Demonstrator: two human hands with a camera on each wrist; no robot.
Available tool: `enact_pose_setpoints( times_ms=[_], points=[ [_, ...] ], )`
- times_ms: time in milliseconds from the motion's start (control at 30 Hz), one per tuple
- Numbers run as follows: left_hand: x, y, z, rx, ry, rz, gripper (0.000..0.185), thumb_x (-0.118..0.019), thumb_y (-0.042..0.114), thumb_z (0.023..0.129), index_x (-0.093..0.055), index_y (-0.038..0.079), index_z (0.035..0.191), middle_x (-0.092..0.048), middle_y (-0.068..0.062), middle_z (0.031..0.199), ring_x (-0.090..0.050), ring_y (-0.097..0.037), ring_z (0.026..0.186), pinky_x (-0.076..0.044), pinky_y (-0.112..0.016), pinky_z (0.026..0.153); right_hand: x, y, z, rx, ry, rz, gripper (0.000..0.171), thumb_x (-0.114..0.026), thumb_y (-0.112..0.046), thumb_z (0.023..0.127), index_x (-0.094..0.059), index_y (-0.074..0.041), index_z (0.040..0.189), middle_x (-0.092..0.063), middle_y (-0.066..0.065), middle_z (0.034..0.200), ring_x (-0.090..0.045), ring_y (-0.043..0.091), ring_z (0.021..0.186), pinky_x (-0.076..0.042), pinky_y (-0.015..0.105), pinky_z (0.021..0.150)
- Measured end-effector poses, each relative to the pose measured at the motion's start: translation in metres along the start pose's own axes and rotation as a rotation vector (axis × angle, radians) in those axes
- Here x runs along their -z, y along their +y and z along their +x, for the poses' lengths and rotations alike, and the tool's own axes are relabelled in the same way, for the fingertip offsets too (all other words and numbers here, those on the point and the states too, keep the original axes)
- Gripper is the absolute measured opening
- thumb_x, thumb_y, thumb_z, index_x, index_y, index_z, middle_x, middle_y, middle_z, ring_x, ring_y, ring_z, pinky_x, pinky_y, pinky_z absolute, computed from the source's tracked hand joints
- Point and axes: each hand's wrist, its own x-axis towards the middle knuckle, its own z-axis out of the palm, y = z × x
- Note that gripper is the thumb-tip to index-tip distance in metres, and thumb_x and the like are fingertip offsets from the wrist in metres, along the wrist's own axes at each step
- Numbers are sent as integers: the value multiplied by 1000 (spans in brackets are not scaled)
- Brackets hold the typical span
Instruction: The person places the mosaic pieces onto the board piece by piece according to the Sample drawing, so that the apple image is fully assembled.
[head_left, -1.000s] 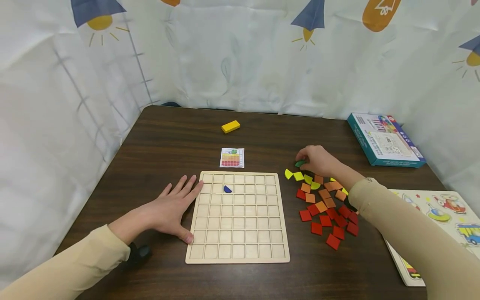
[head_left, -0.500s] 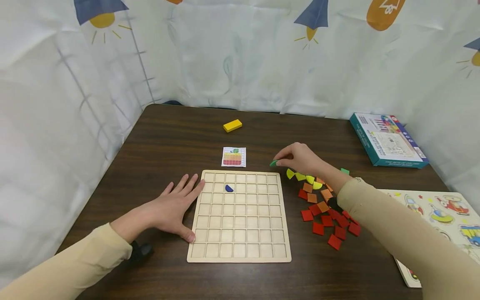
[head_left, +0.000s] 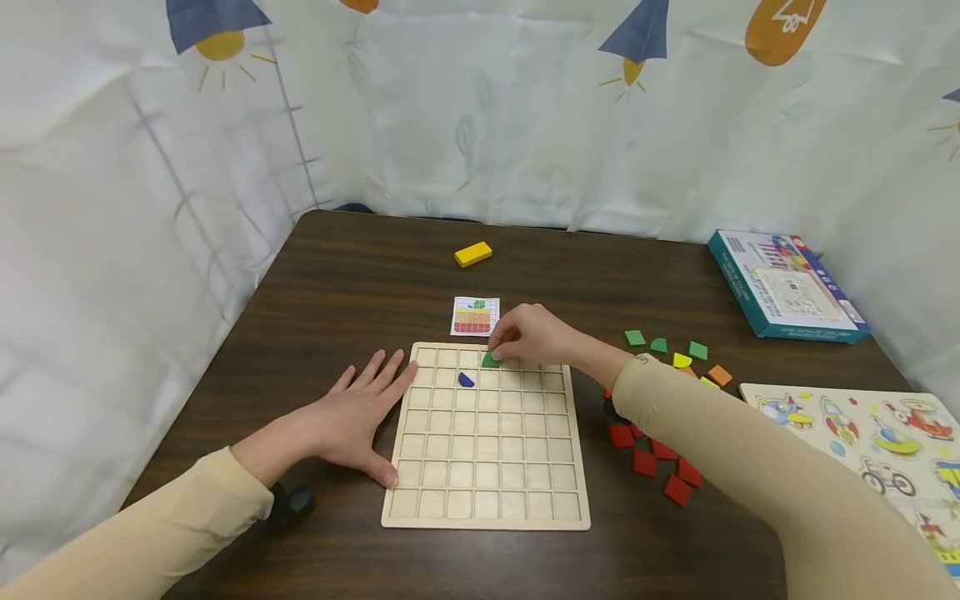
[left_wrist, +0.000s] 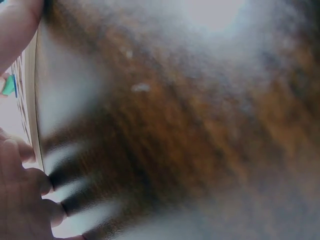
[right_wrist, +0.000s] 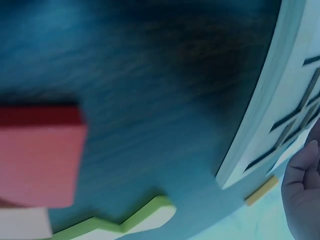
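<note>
A pale wooden grid board point(head_left: 487, 450) lies in the middle of the table in the head view. My left hand point(head_left: 348, 429) rests with spread fingers at its left edge, thumb and index finger touching the rim. Between thumb and fingers, my right hand point(head_left: 536, 333) pinches a green quarter-round piece point(head_left: 491, 360) at a top-row cell. One row down and slightly left, a blue half-round piece point(head_left: 466, 380) lies on the board. Just beyond the board is a small printed pattern card point(head_left: 475, 317). In the left wrist view the green piece point(left_wrist: 8, 85) shows at the left edge.
Right of the board lie several red tiles point(head_left: 677, 491), orange tiles point(head_left: 720, 375) and green pieces point(head_left: 698, 350), partly hidden by my right forearm. A picture puzzle board point(head_left: 832, 433) and a teal box point(head_left: 787, 287) stand further right. A yellow block point(head_left: 473, 254) lies at the back.
My right hand has carried the green piece leftward from the loose pieces to the board's top row. The left hand keeps its place at the board's edge.
</note>
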Motion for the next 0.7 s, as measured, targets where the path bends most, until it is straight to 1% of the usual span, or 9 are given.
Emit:
enact_pose_setpoints(
  times_ms=[167, 333, 500, 700],
  points=[
    [-1, -1, 0, 0, 1, 1, 145, -87, 70, 62, -7, 5, 165, 0, -25, 171, 1, -51, 157, -7, -77, 117, -3, -2, 6, -4, -5, -65, 7, -77, -15, 93, -80, -9, 95, -77, 0, 88, -63, 11, 78, -54, 25, 76],
    [0, 0, 0, 5, -2, 3, 145, -87, 69, 62, -7, 6, 165, 1, -24, 171, 2, -51, 157, -6, -76, 118, -3, -1, 6, 14, 4, -125, 9, -78, -17, 92, -82, -10, 96, -78, 1, 95, -65, 11, 82, -55, 25, 77],
    [1, 2, 0, 4, 1, 6, 144, -87, 69, 63, -8, 6, 165, 0, -24, 171, 1, -51, 157, -7, -77, 117, -3, -2, 5, 15, 10, -139, 8, -79, -16, 91, -82, -10, 96, -78, 2, 97, -64, 12, 83, -55, 25, 79],
    [-1, 1, 0, 10, -1, 1, 145, -87, 70, 62, -7, 5, 165, 0, -25, 171, 1, -51, 157, -7, -76, 118, -5, -5, 4, 60, 3, -175, 8, -78, -12, 91, -81, -9, 97, -75, 3, 98, -62, 12, 82, -54, 24, 77]
  ],
)
